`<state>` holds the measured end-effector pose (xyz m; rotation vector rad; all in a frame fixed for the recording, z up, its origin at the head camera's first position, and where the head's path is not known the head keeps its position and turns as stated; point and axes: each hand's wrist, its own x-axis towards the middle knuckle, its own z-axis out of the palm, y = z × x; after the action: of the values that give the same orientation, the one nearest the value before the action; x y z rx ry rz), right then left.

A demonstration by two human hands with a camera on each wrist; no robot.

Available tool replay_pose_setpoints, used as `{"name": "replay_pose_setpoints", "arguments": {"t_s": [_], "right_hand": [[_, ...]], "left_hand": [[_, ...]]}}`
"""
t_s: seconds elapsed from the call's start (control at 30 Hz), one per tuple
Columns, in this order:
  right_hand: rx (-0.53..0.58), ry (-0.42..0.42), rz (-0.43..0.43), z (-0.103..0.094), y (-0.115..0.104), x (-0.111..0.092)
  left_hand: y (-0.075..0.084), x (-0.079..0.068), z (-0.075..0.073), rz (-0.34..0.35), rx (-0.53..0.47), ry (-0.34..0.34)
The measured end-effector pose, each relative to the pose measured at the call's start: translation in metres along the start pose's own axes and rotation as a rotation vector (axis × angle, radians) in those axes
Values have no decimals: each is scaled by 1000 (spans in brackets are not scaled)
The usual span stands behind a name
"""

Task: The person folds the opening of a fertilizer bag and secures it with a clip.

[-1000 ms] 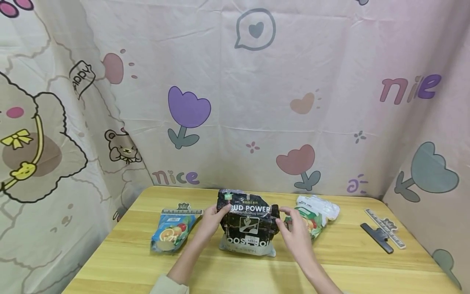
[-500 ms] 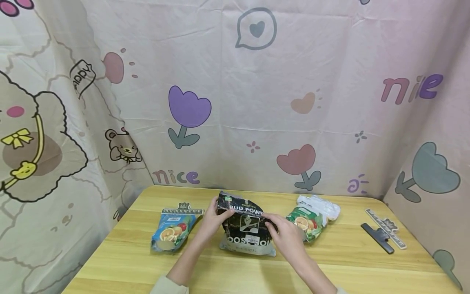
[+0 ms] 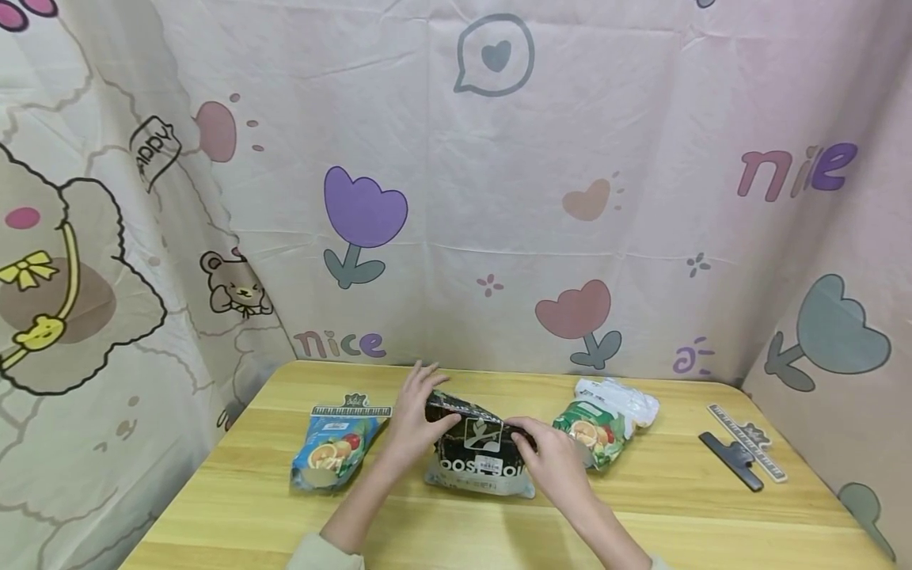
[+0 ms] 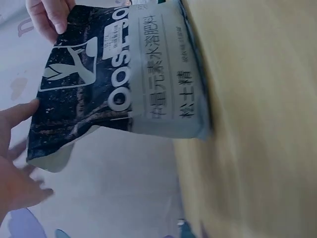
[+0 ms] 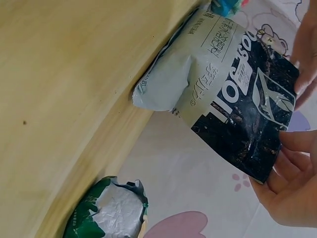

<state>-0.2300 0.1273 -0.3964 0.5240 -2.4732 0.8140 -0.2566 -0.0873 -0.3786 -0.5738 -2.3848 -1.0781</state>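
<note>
Clearly, the left hand (image 3: 415, 416) has its fingers long and loosely spread, reaching up past the top left corner of the black-and-grey bag (image 3: 480, 453), while its thumb lies against the front. The left wrist view shows the thumb touching near the top edge and the other fingers splayed behind, so it touches more than it grips. The right hand (image 3: 554, 450) is closed much tighter: it pinches the top right corner, thumb in front, fingers bent behind, with the film caught between. The bag stands on the wooden table (image 3: 442, 534), in the middle, its upper edge slanting down toward the right hand. Near the left forearm lies a blue bag (image 3: 331, 455) with a keyboard-patterned strip (image 3: 351, 411) across its top. Just beyond the right hand lies a green-and-white bag (image 3: 606, 427), and well apart, farther right, a clip (image 3: 734, 459) with a black bar
</note>
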Motion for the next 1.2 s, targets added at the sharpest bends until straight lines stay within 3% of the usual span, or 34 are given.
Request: {"name": "replay_pose_setpoints", "arguments": {"t_s": [0.17, 0.27, 0.47, 0.67, 0.8, 0.97, 1.2], "right_hand": [[-7, 5, -12, -1, 0, 1], [-28, -17, -1, -1, -1, 2], [-85, -98, 2, 0, -2, 8], [-147, -203, -89, 4, -3, 18], [-164, -230, -134, 9, -2, 22], [-173, -231, -137, 12, 0, 24], [-169, -231, -89, 15, 1, 22]], "left_hand": [[7, 3, -2, 292, 358, -103], [13, 4, -2, 377, 513, -121], [23, 12, 4, 340, 597, -267], [31, 22, 13, 339, 678, -406], [34, 27, 16, 320, 716, -478], [29, 27, 19, 313, 705, -487], [23, 25, 21, 352, 653, -445]]}}
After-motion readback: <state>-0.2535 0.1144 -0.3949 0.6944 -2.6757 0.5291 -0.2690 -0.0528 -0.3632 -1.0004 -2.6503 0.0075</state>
